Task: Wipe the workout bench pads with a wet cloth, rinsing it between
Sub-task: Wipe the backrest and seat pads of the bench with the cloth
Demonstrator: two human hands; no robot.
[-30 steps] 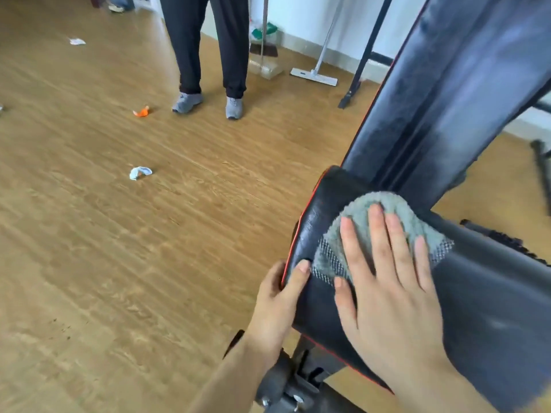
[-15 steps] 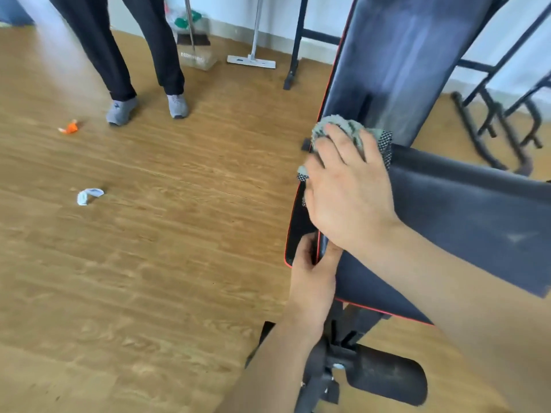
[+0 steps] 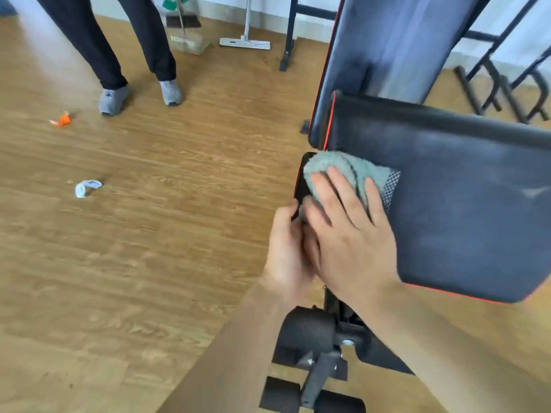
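A fluffy grey-green cloth lies at the left edge of the black, red-piped seat pad. The right hand presses it flat, fingers straight and slightly spread. The left hand grips that edge, thumb on top and other fingers hidden. The matching backrest pad rises behind, above the wooden plank floor.

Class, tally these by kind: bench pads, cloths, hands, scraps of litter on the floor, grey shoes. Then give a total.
Bench pads: 2, the seat pad and the back pad
Cloths: 1, the grey cloth
Hands: 2, the left hand and the right hand
Litter scraps: 2, the orange scrap and the white scrap
Shoes: 2, the grey shoes
Total: 9
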